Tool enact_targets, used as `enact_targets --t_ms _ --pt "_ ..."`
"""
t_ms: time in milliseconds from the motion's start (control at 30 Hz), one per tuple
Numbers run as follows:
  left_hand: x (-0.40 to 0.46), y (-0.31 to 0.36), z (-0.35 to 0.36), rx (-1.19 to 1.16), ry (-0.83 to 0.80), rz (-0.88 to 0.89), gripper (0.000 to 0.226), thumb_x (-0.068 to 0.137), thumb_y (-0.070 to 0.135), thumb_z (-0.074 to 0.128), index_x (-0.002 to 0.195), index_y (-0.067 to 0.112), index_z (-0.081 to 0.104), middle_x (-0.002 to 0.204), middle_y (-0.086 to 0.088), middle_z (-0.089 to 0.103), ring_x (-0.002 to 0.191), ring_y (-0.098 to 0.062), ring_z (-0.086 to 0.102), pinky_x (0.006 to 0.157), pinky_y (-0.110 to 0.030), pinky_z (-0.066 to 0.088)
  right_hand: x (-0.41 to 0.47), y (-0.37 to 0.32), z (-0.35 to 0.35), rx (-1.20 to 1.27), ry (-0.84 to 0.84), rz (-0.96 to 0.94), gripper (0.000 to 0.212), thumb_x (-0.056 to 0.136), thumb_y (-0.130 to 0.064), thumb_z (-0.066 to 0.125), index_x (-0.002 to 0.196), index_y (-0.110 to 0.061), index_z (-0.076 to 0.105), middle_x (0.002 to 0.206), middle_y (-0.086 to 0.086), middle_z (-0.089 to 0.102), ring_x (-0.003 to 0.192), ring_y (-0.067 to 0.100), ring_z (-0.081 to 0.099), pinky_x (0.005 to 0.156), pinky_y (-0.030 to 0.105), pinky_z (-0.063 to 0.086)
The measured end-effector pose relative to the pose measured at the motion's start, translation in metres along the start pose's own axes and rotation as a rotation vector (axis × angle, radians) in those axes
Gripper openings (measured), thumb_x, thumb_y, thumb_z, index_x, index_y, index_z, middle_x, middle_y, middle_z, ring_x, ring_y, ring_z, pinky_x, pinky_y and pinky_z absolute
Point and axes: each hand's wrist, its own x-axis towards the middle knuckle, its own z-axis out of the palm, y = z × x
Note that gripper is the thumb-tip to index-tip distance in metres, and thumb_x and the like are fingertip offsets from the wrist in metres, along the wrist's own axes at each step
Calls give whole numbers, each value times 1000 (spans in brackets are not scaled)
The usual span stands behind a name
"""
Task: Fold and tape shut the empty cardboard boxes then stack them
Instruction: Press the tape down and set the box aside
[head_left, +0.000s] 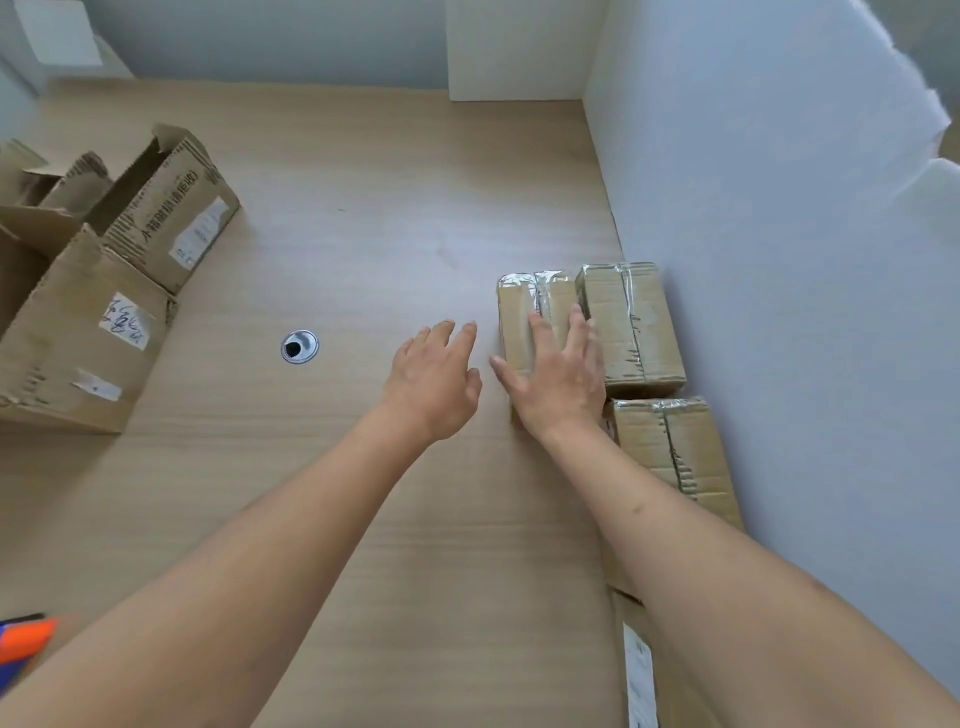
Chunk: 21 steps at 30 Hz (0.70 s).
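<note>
Your right hand (558, 376) lies flat, fingers straight, on the small taped box (524, 317), beside two more taped boxes (631, 327) along the white wall (779, 234). Your left hand (434, 382) hovers open, holding nothing. At far left, the open boxes (161, 208) carry printed Chinese characters and white labels, too blurred to read.

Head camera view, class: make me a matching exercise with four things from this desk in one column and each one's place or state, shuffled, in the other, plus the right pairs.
Things:
1. right hand
2. left hand
3. printed open box
4. cable hole

Places or states:
A. flaps up, far left of the desk
B. flat on a small taped box
C. open, above bare desk
D. round, set in the desk surface

Pairs: 1-B, 2-C, 3-A, 4-D
</note>
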Motion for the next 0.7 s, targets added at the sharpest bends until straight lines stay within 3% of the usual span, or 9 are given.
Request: enact_targets --t_ms 167,400,700 --pt "-14 2 -1 3 -10 -13 60 104 30 45 159 15 27 161 -13 32 143 -31 36 115 -42 29 -5 1 -2 -8 -50 -17 75 99 -66 39 159 -23 27 168 20 8 156 38 4 127 46 8" --pt "-53 -1 -36 26 25 3 59 104 32 46 158 17 31 161 -12 33 146 -30 33 116 -43 29 -45 -24 -59 47 -67 -171 55 104 -44 47 155 -23 38 167 18 18 155 36 13 125 44 17" --pt "-136 -25 -85 132 56 27 54 104 37 44 155 21 36 160 -11 35 147 -37 29 120 -47 24 -121 -66 -116 -24 -119 -247 56 104 -49 45 154 -22 43 162 12 33 154 32 20 125 43 18"
